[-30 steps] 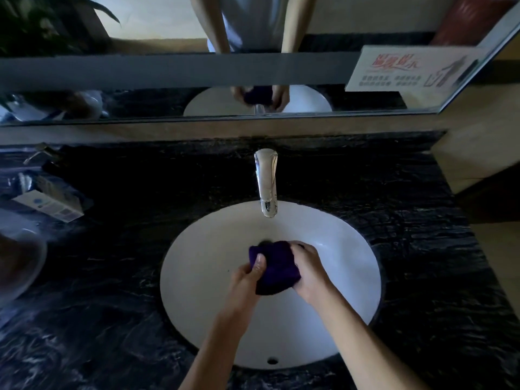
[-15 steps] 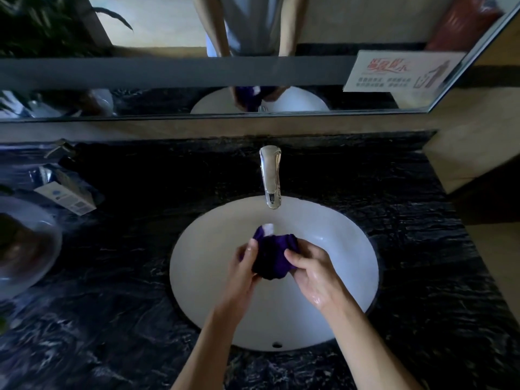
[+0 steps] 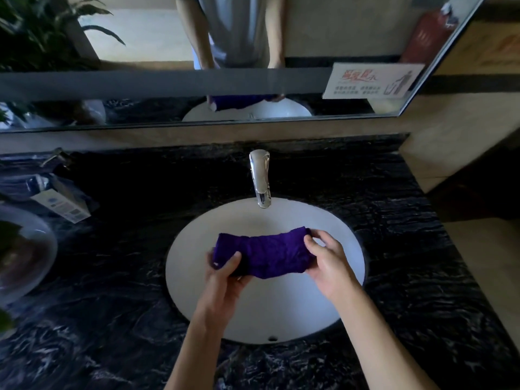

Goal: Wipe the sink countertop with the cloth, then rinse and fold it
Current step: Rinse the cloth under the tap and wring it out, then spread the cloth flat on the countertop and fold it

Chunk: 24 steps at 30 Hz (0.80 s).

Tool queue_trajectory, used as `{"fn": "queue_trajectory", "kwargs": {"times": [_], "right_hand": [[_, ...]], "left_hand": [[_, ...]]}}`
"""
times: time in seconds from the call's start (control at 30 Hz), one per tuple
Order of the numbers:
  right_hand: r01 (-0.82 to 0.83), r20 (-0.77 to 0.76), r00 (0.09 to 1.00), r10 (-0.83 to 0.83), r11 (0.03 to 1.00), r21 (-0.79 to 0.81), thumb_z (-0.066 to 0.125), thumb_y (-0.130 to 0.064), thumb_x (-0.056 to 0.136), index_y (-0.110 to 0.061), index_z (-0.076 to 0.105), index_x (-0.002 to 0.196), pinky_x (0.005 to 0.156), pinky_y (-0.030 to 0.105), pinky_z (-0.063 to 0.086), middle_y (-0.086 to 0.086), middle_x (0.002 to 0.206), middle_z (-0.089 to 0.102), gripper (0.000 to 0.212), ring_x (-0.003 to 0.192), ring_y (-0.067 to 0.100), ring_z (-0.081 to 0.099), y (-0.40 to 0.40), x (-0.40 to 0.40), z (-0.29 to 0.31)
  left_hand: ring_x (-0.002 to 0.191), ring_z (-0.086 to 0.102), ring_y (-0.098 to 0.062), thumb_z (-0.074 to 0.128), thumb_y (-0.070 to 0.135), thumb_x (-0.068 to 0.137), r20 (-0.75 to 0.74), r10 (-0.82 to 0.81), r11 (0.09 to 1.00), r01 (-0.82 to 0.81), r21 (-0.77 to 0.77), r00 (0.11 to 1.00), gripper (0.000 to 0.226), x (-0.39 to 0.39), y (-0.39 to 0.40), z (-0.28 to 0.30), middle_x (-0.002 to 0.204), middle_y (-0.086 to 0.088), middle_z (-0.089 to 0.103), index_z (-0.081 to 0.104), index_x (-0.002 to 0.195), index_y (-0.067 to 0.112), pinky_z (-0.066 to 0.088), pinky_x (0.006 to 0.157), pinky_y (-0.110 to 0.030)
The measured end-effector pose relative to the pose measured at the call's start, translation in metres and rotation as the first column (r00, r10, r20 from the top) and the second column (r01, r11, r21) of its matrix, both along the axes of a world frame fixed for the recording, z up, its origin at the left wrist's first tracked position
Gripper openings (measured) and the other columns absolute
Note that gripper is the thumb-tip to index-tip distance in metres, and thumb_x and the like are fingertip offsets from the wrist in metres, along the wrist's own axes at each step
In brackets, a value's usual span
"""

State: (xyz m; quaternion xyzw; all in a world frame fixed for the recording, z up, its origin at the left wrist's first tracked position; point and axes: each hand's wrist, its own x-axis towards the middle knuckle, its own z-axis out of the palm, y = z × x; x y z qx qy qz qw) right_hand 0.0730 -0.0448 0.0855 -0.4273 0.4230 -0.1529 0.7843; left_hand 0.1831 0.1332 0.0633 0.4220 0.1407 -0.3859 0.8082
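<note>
Both hands grip the purple cloth (image 3: pixel 264 253) over the sink (image 3: pixel 197 291), 6 o'clock of the faucet (image 3: pixel 260 178): left hand (image 3: pixel 225 273) pinching one end, right hand (image 3: pixel 327 263) the other. Probably soft, limp, water-heavy; corners look best for folding.

- Left hand (image 3: pixel 225 273) at seven o'clock, thumb up, fingers pinched closed.
- Right hand (image 3: pixel 327 261) at four o'clock, fingers curled, gripping.

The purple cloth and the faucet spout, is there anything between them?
Nothing: in the head view only bare white sink basin separates the cloth from the faucet spout; no water stream is visible.
</note>
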Motion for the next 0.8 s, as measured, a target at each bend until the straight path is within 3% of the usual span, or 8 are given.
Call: {"fn": "queue_trajectory", "kwargs": {"times": [0.13,0.2,0.27,0.33,0.47,0.57,0.7,0.8], "right_hand": [[-0.014,-0.011,1.000,0.014,0.999,-0.030,0.053,0.004,0.099,-0.016,0.061,0.124,0.059,0.035,0.057,0.021,0.092,0.068,0.034,0.074,0.026,0.067,-0.019,-0.018,0.006],[-0.030,0.050,0.998,0.031,0.999,-0.031,0.051,0.008,0.097,-0.014,0.064,0.124,0.060,0.034,0.055,0.021,0.094,0.067,0.037,0.074,0.025,0.066,-0.028,-0.029,0.006],[-0.084,0.120,0.989,0.088,0.996,-0.038,0.057,0.007,0.094,-0.010,0.067,0.124,0.069,0.034,0.057,0.023,0.105,0.069,0.036,0.087,0.028,0.068,-0.036,-0.040,0.004],[-0.169,0.122,0.976,0.178,0.982,-0.084,0.070,0.002,0.082,-0.008,0.068,0.124,0.079,0.032,0.055,0.019,0.115,0.072,0.043,0.098,0.026,0.070,-0.044,-0.053,0.002],[-0.251,-0.035,0.967,0.250,0.938,-0.238,0.075,0.002,0.068,-0.016,0.076,0.114,0.093,0.036,0.055,0.013,0.107,0.077,0.050,0.101,0.028,0.073,-0.068,-0.088,-0.002],[-0.228,-0.098,0.973,0.208,0.922,-0.312,0.075,0.008,0.078,-0.016,0.078,0.107,0.091,0.034,0.055,0.013,0.102,0.078,0.038,0.097,0.029,0.073,-0.093,-0.126,-0.004],[-0.132,-0.124,0.988,0.095,0.934,-0.332,0.076,-0.009,0.084,-0.016,0.079,0.099,0.089,0.041,0.050,0.017,0.100,0.078,0.017,0.090,0.021,0.069,-0.126,-0.192,-0.013],[-0.076,-0.157,0.987,0.027,0.945,-0.318,0.076,-0.025,0.078,-0.016,0.078,0.095,0.087,0.042,0.044,0.013,0.097,0.077,0.019,0.090,0.020,0.065,-0.152,-0.239,-0.020]], "left_hand": [[0.107,0.071,-0.040,0.050,-0.029,0.086,0.106,-0.162,0.987,0.159,0.034,0.981,0.090,0.001,0.000,0.004,0.129,-0.019,0.060,0.043,0.142,0.041,0.063,0.076,-0.049],[0.111,0.070,-0.038,0.046,-0.033,0.084,0.130,-0.202,0.979,0.196,0.061,0.971,0.101,-0.004,-0.008,0.005,0.133,-0.015,0.058,0.038,0.147,0.046,0.062,0.081,-0.052],[0.110,0.071,-0.034,0.043,-0.034,0.083,0.169,-0.225,0.971,0.207,0.116,0.960,0.101,-0.011,-0.019,0.004,0.137,-0.006,0.053,0.039,0.148,0.042,0.062,0.083,-0.052],[0.107,0.070,-0.032,0.043,-0.033,0.083,0.207,-0.260,0.957,0.223,0.186,0.943,0.087,-0.021,-0.032,0.002,0.131,-0.002,0.055,0.049,0.142,0.031,0.063,0.079,-0.048],[0.092,0.072,-0.033,0.054,-0.021,0.089,0.250,-0.365,0.917,0.301,0.260,0.896,0.036,-0.044,-0.057,0.000,0.107,-0.017,0.069,0.066,0.099,0.011,0.063,0.068,-0.040],[0.093,0.073,-0.035,0.062,-0.004,0.094,0.285,-0.418,0.890,0.326,0.319,0.862,0.008,-0.073,-0.080,-0.001,0.098,-0.019,0.073,0.063,0.101,-0.001,0.062,0.071,-0.043],[0.087,0.072,-0.031,0.064,0.004,0.096,0.304,-0.503,0.843,0.382,0.378,0.809,0.011,-0.133,-0.124,-0.007,0.094,-0.020,0.071,0.063,0.102,-0.005,0.061,0.073,-0.046],[0.078,0.062,-0.024,0.071,0.016,0.092,0.371,-0.590,0.785,0.400,0.474,0.717,0.007,-0.176,-0.153,-0.015,0.079,-0.005,0.065,0.069,0.088,0.011,0.055,0.072,-0.051]]}}
